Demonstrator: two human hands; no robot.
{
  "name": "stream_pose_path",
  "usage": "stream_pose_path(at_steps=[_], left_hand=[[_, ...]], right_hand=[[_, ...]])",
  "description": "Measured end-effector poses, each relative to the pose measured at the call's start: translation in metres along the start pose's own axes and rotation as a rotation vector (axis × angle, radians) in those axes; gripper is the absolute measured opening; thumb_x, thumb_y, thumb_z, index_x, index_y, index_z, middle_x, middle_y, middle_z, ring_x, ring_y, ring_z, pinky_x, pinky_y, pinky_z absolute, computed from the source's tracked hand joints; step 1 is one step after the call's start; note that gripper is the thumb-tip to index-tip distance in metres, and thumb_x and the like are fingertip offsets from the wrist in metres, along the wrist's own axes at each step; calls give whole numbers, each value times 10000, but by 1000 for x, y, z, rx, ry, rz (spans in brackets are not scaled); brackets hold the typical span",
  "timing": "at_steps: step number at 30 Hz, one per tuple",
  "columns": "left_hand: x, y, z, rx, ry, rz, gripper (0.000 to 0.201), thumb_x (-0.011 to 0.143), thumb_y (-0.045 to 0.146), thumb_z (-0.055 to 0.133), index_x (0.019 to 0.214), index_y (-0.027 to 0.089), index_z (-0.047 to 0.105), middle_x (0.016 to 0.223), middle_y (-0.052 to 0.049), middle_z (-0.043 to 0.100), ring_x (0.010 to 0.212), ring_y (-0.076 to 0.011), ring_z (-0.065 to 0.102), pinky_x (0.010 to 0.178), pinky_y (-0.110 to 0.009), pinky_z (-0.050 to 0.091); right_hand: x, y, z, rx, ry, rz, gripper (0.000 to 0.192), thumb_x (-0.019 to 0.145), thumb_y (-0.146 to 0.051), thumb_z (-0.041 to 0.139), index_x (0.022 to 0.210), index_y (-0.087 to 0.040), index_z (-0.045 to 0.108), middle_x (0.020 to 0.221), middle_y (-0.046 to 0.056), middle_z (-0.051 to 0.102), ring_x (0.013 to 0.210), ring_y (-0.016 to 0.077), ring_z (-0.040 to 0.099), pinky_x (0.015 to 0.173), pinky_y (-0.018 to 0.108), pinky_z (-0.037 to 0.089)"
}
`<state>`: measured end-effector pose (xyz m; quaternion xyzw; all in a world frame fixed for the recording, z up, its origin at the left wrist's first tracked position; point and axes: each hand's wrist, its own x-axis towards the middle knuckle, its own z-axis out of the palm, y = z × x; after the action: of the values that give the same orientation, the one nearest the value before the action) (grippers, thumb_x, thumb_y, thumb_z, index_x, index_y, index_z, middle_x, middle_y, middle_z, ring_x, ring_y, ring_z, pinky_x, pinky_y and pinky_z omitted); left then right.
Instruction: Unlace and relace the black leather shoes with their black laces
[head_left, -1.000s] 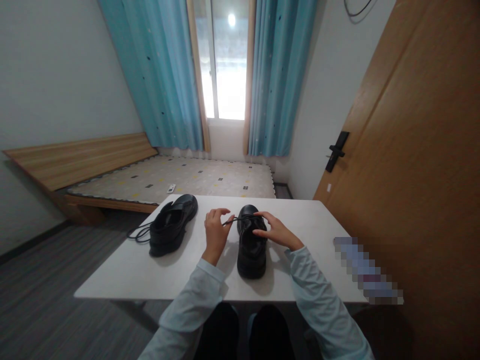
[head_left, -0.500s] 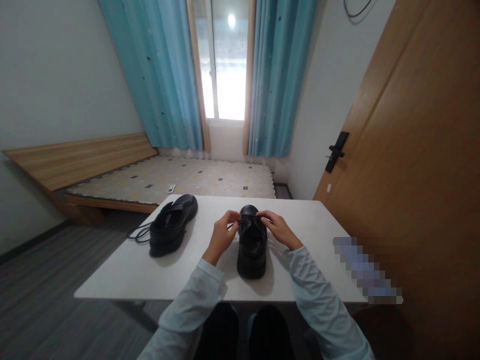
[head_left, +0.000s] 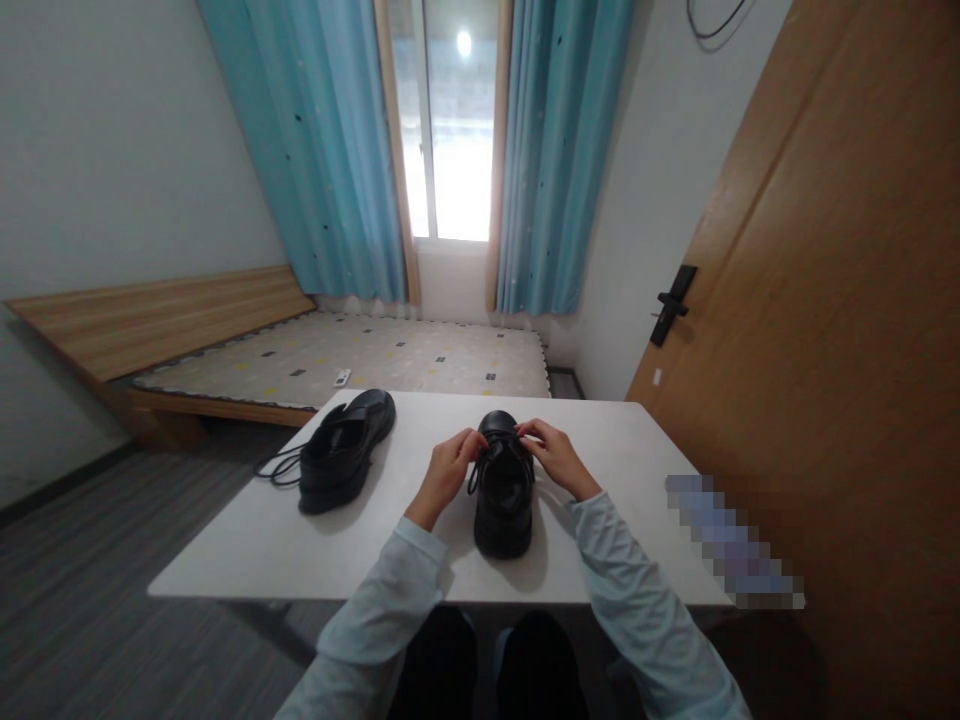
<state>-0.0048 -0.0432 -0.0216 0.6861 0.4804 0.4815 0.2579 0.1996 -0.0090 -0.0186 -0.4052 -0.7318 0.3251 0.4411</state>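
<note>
So I've got both hands up at the lacing of the black shoe [head_left: 503, 490] sitting mid-table [head_left: 247, 540], left hand [head_left: 448, 473] and right hand [head_left: 553, 455] each pinching the lace [head_left: 475, 472] closed-fingered, while the other shoe [head_left: 343, 450] lies off to the left.

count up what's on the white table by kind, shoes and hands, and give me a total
Black shoes: 2, the near shoe and the far shoe.
Hands: 2, the left hand and the right hand, both at the near shoe's lace.
Total: 4.
</note>
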Motion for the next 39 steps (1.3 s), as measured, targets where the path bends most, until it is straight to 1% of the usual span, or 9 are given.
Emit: stream_pose_path(at_steps=[4, 6, 9, 13, 20, 27, 30, 33, 39], left_hand=[[2, -5, 2, -41, 9, -58, 240, 819, 412, 509, 847, 191, 599, 674, 16, 573, 649, -134, 572, 636, -240, 455], [3, -10, 3, -53, 11, -73, 240, 773, 412, 571, 868, 192, 591, 698, 8, 590, 662, -140, 583, 630, -243, 463], [5, -20, 5, -69, -24, -85, 265, 754, 444, 585, 787, 181, 584, 729, -18, 622, 693, -157, 593, 638, -261, 469], [7, -29, 7, -76, -68, -108, 307, 752, 476, 572, 712, 171, 561, 676, -16, 604, 664, -159, 568, 628, -273, 460], [8, -19, 4, -91, 28, -128, 269, 772, 436, 508, 672, 187, 503, 664, 0, 559, 676, -159, 549, 655, -285, 463], [6, -8, -1, -14, 166, -111, 283, 773, 436, 494, 635, 196, 434, 627, 20, 509, 650, -143, 526, 657, -274, 446], [5, -8, 0, 21, 221, -86, 235, 769, 410, 529, 713, 192, 464, 714, 5, 544, 700, -145, 549, 653, -270, 457], [4, -9, 3, 38, 230, -37, 237, 765, 386, 573, 863, 183, 501, 854, -38, 587, 809, -167, 581, 693, -293, 482], [1, -7, 6, 67, 104, 80, 371, 770, 355, 606, 1085, 179, 518, 1105, -103, 580, 1012, -219, 568, 815, -370, 495]], right_hand=[[1, 3, 2, -9, 29, -4, 75, 786, -236, 556, 814, -176, 590, 1014, 98, 658, 993, 206, 615, 814, 352, 505], [2, 5, 3, -18, 46, -12, 56, 781, -229, 559, 788, -178, 583, 987, 93, 661, 972, 202, 618, 815, 354, 507], [3, 7, 4, -31, 61, -16, 41, 779, -219, 555, 772, -182, 570, 967, 87, 660, 953, 197, 617, 806, 352, 511], [3, 8, 4, -42, 64, -16, 40, 783, -217, 541, 765, -185, 557, 977, 85, 657, 949, 193, 612, 784, 341, 515], [3, 6, 5, -59, 76, -26, 65, 794, -235, 522, 757, -183, 537, 956, 83, 640, 925, 196, 597, 756, 335, 505], [4, 2, 4, -155, 148, -74, 72, 800, -243, 525, 760, -188, 547, 799, 43, 588, 768, 178, 559, 700, 312, 459], [4, 1, 4, -172, 156, -63, 104, 816, -265, 521, 746, -191, 543, 754, 32, 590, 728, 173, 548, 689, 307, 435], [3, 0, 5, -160, 170, -45, 137, 833, -300, 507, 758, -192, 543, 743, 30, 608, 701, 170, 547, 674, 298, 416], [5, 3, 6, -129, 160, -27, 155, 832, -311, 502, 747, -185, 532, 726, 27, 606, 694, 170, 552, 662, 292, 408]])
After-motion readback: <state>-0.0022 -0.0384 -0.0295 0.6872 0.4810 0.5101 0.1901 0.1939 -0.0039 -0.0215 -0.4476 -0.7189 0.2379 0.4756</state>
